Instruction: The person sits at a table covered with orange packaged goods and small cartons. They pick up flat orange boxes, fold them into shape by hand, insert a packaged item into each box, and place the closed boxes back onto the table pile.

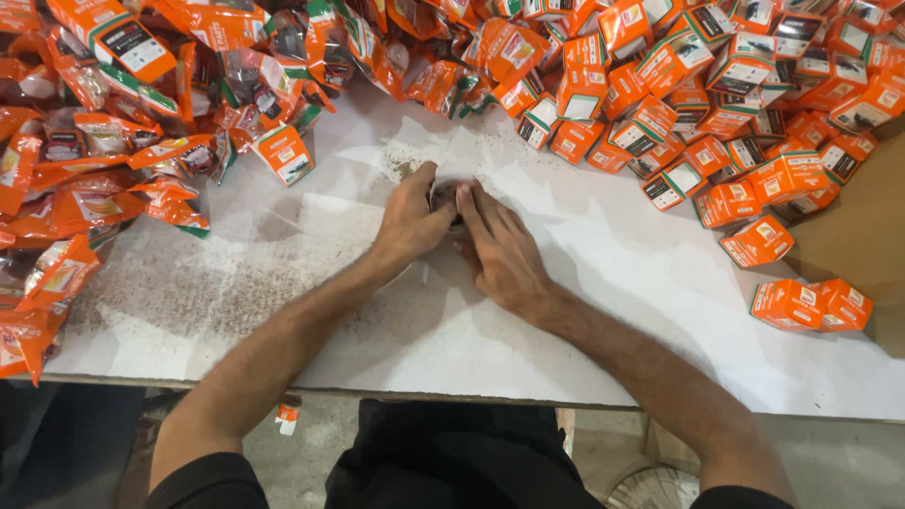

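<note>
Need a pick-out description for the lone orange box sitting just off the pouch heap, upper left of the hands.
Start at the white table, whose left side is buried under a heap of orange pouches. At that heap's right edge, up and left of the left hand, stands one box. It is the only square carton on that side; all the other boxes are piled on the right.

The table top (603,311) looks like a white, matt board, smooth but dusted with fine dark powder (179,292) that leaves it gritty in patches. The orange pouches (104,179) are thin plastic film, glossy and crinkled, catching the light. The small orange boxes (754,179) are printed cardboard with a slight sheen and crisp edges. At the right a brown sheet (863,236) looks like plain matt cardboard. The floor below (311,452) looks like rough grey concrete.
</note>
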